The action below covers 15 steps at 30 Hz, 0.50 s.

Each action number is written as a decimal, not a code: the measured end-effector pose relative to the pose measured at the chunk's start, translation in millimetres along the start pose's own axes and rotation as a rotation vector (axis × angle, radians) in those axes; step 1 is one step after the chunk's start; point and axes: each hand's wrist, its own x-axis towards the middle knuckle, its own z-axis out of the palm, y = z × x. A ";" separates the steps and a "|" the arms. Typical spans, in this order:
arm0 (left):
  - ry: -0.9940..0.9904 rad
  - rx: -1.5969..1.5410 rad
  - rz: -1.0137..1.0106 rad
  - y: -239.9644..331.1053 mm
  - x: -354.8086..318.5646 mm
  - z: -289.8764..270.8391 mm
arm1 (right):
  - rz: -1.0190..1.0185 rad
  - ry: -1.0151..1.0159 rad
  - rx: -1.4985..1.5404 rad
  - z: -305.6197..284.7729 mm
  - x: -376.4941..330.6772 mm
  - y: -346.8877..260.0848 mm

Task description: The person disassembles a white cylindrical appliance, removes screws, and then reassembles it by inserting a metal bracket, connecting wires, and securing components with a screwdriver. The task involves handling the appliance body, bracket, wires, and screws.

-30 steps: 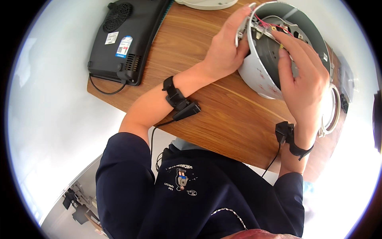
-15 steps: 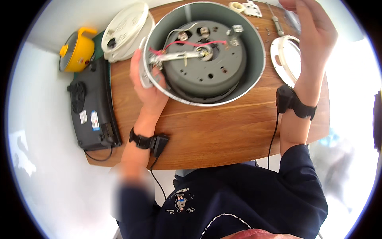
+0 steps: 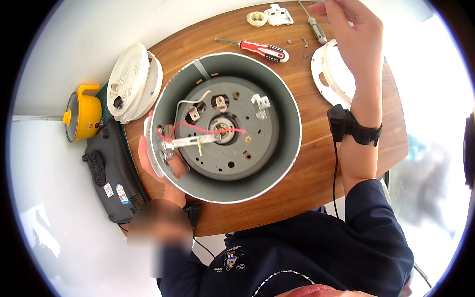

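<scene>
- Wood-grain tabletop (image 3: 316,163) spreads before me, its near edge just below the shell.
- Open rice-cooker shell (image 3: 289,128) is left of centre on it, a metal lever (image 3: 195,140) and red wire (image 3: 203,127) showing inside.
- My left hand (image 3: 170,190) is clamped on its white side panel (image 3: 152,148); I judge a steady grip best, well off the wire.
- Widest working room, I judge, lies right of the shell, short of the white ring (image 3: 329,59).
- My right hand (image 3: 358,37) is well apart from the left, fingers at the view's top edge; I cannot tell whether they hold anything.
- Farther off, a red-handled screwdriver (image 3: 267,50) and small screws (image 3: 306,45) border the shell's far side, easily knocked.
</scene>
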 end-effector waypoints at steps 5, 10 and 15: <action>-0.108 -0.952 -0.530 21.8 4.2 -7.8 | 0.088 -0.103 -0.155 -4.6 6.1 19.1; 0.066 -0.622 -0.619 11.0 -8.2 -24.9 | 0.096 -0.131 -0.317 -8.1 6.7 36.2; -0.383 -0.398 -0.618 34.2 -11.6 -24.2 | 0.148 -0.227 -0.362 7.9 3.5 44.7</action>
